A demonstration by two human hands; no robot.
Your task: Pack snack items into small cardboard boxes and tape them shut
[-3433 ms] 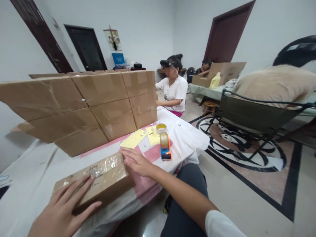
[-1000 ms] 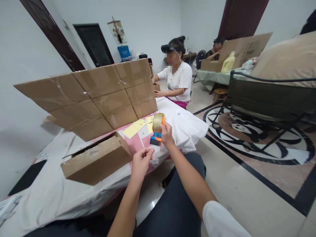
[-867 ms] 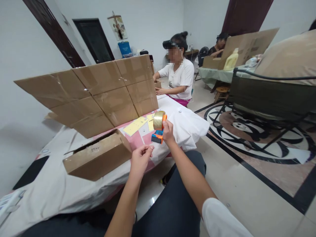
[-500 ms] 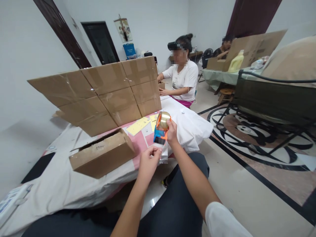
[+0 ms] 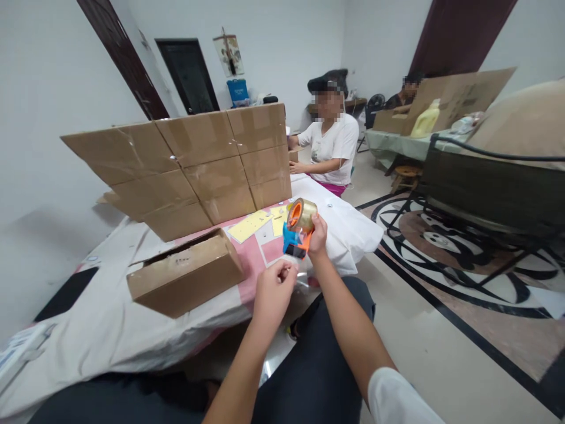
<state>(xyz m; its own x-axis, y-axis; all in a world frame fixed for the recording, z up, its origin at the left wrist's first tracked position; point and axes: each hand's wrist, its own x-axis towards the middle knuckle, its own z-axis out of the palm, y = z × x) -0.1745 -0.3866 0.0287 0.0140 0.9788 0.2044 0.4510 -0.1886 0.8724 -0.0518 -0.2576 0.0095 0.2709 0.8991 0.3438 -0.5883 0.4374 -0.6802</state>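
From my feed, the cloth-covered table [image 5: 88,330] fills the left, with a wall of sealed cartons [image 5: 198,165] stacked along its far side. Nearer me lies the smaller cardboard box [image 5: 189,277], its top flap loose. Just right of it, above the table's near edge, my right hand [image 5: 318,235] is wrapped around the orange-and-blue tape dispenser [image 5: 298,229], roll uppermost. Below it my left hand [image 5: 273,288] has thumb and fingertips pinched on the clear tape end [image 5: 301,277] drawn from the dispenser.
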